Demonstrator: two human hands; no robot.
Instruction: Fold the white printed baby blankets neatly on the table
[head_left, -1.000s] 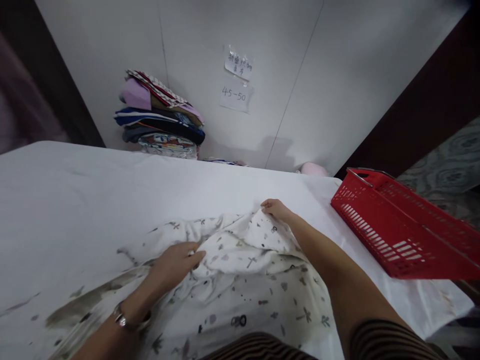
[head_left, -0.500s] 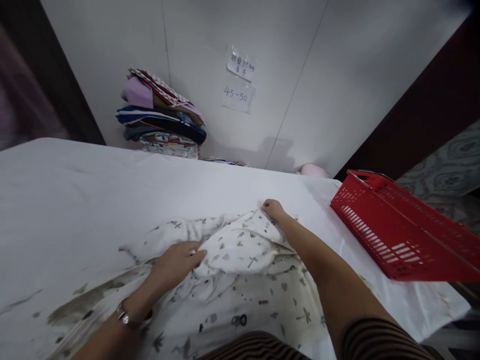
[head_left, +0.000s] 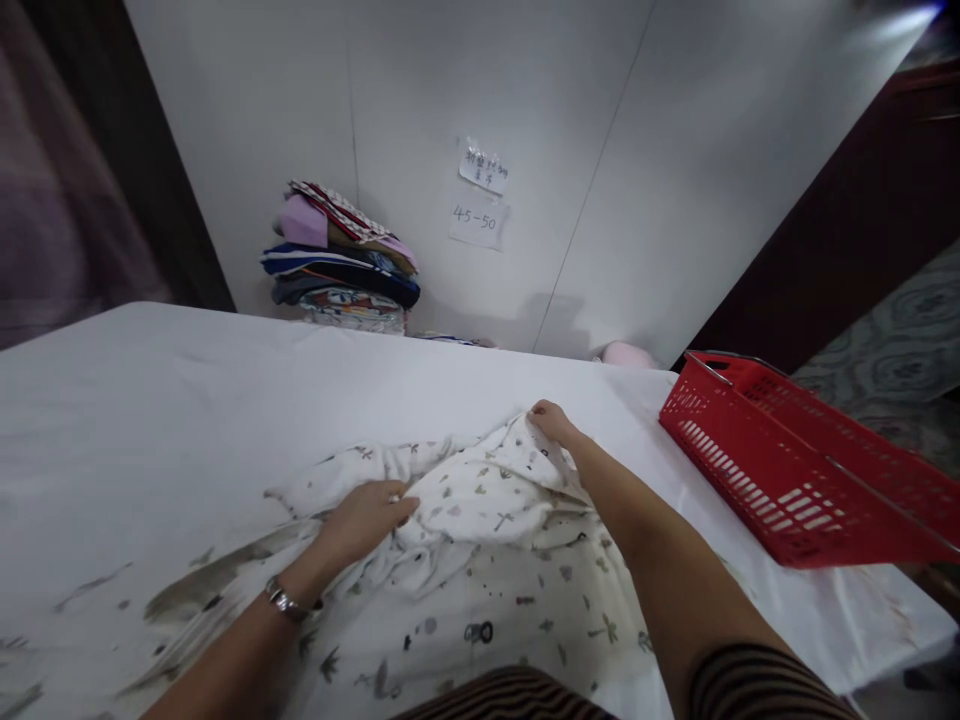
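A soft white cloth with small printed plants and figures lies rumpled on the white-covered table, partly folded over itself. My left hand pinches its edge near the middle, thumb against fingers. A little farther away and to the right, my right hand grips a corner of the same cloth, holding it slightly raised. Between the two hands the cloth stretches in loose folds, and the rest spreads toward my body and to the left. A metal watch is on my left wrist.
To the right stands a red plastic basket with metal handles. Against the wall is a stack of folded fabrics. Paper labels hang on the wall, and a pink object shows behind the far edge of the white table.
The view has tilted and shifted slightly, so the wall and stack sit lower in the picture. Both hands keep their grip on the cloth, with little movement.
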